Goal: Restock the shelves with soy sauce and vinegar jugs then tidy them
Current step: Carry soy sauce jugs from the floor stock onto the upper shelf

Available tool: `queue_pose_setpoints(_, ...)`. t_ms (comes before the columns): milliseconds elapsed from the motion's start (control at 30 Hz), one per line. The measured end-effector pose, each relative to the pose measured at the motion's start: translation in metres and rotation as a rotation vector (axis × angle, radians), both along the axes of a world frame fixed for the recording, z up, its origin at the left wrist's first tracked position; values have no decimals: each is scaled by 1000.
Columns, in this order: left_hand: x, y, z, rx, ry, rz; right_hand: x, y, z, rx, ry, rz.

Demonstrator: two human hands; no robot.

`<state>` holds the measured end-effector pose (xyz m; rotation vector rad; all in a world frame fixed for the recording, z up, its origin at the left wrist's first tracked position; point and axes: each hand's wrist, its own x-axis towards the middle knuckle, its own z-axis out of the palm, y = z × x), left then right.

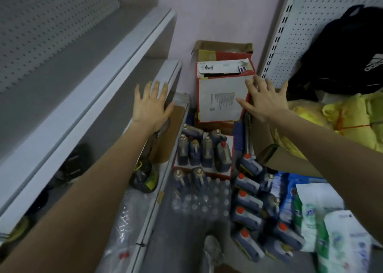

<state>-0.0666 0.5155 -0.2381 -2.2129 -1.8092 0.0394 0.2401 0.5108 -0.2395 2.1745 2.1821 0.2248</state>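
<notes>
Bare forearms lead to the left hand (150, 105) and right hand (267, 100); a grey shoe (213, 250) shows below.

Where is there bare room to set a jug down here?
Bare: the top left shelf, between pegboard and front rail, and the shelf below, beside the left hand. Crowded: the floor with jugs and water bottles; the right side with yellow bags.

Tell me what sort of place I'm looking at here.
Probably a small shop's aisle or stockroom. There are grey metal shelves with white pegboard backs on both sides, dark plastic jugs with red caps lined up on the floor, and an opened red cardboard carton by the wall.
</notes>
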Motion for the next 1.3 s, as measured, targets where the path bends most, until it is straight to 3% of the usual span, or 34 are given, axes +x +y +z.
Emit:
queue_pose_setpoints(400, -14, 31, -109, -195, -55, -46, -36, 42, -112, -265, 66, 105)
queue_pose_setpoints(833, -32, 73, -213, -394, -84, -85, -59, 42, -219, -419, 120, -65)
queue_pose_setpoints(1300, -1, 91, -344, -627, -99, -308, -62, 25, -351, -546, 194, -202)
